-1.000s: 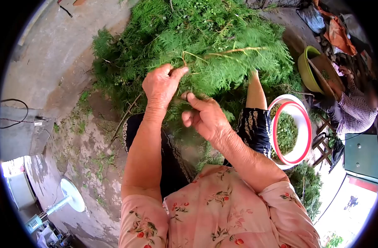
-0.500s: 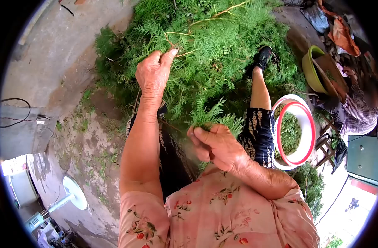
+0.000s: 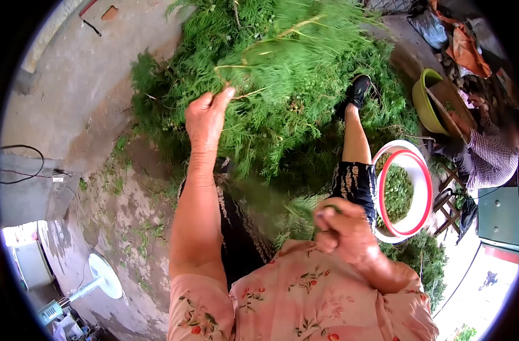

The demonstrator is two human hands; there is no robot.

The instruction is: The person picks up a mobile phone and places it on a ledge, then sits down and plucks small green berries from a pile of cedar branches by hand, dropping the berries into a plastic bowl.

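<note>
My left hand [image 3: 204, 122] pinches the cut end of a leafy evergreen branch [image 3: 293, 28], whose feathery foliage is smeared by motion above the pile. Held in front of my shirt, my right hand [image 3: 347, 233] is closed with its fingers curled; a bit of green shows at the fingertips, but I cannot tell what it is. A blurred green sprig [image 3: 296, 207] lies just left of these fingers. The large heap of evergreen branches [image 3: 271, 125] spreads before my legs. Beside my right knee stands a white basin with a red rim [image 3: 421, 190], holding small green pieces [image 3: 397, 190].
At right, another person [image 3: 495, 150] in a checked shirt sits by a yellow-green tub [image 3: 427, 105]. A green metal box [image 3: 499, 213] stands below them. A white fan [image 3: 105, 275] is at lower left, and a black cable [image 3: 40, 153] hangs at left.
My right hand has moved right, toward the basin, away from the sprig it gripped. My left hand has shifted slightly down, and the branch it holds is swinging.
</note>
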